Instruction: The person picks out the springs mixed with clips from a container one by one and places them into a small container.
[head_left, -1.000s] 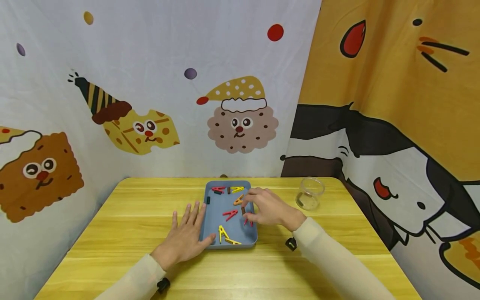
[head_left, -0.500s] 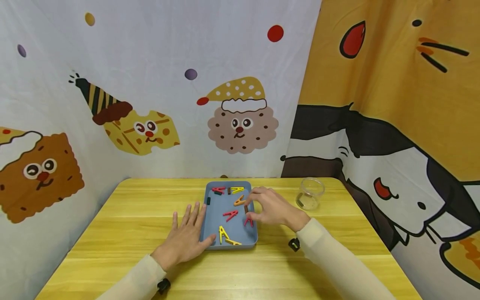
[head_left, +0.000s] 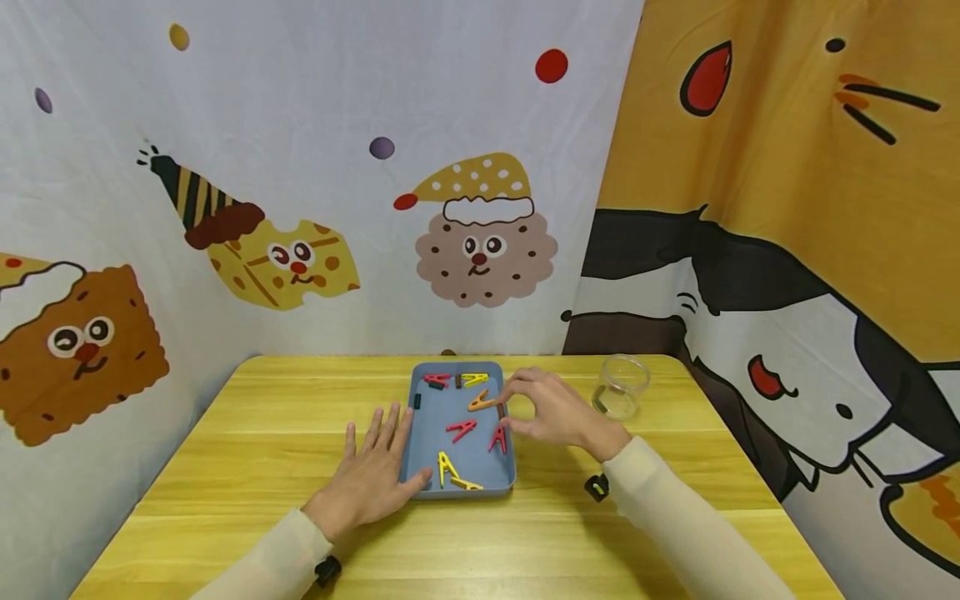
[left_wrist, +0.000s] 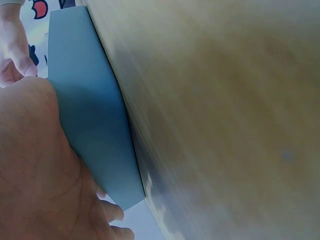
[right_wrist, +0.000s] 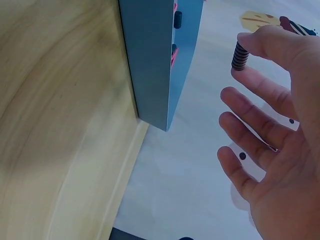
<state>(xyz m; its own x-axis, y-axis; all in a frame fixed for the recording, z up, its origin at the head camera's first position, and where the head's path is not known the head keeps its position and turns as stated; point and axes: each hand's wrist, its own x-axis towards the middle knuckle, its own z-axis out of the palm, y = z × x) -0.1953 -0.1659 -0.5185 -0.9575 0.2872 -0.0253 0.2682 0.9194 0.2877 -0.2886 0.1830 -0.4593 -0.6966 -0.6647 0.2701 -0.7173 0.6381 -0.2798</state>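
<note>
My right hand [head_left: 557, 410] is over the right edge of the blue-grey tray [head_left: 431, 446]. Its thumb and index finger pinch the two ends of a small dark ridged cylinder [right_wrist: 240, 56], and the other fingers are spread apart. My left hand [head_left: 369, 477] lies along the tray's left side, fingers spread, with its thumb over the rim. Inside the tray, an orange clothespin [head_left: 480, 402] and a red clothespin [head_left: 498, 439] lie nearest the right hand. Another red clothespin [head_left: 462, 429] lies mid-tray, and a yellow clothespin [head_left: 446, 467] is near the front.
To the right of the tray stands a clear round jar [head_left: 621, 387] with something small and dark at its bottom. A dark green cylinder [head_left: 417, 402] lies by the tray's left wall. More clothespins sit at the tray's far end. A printed curtain [head_left: 480, 100] hangs behind the table [head_left: 285, 400].
My right hand has moved right with the ridged cylinder, from over the tray's inside to its right edge, uncovering the red clothespin there. My left hand has stayed put.
</note>
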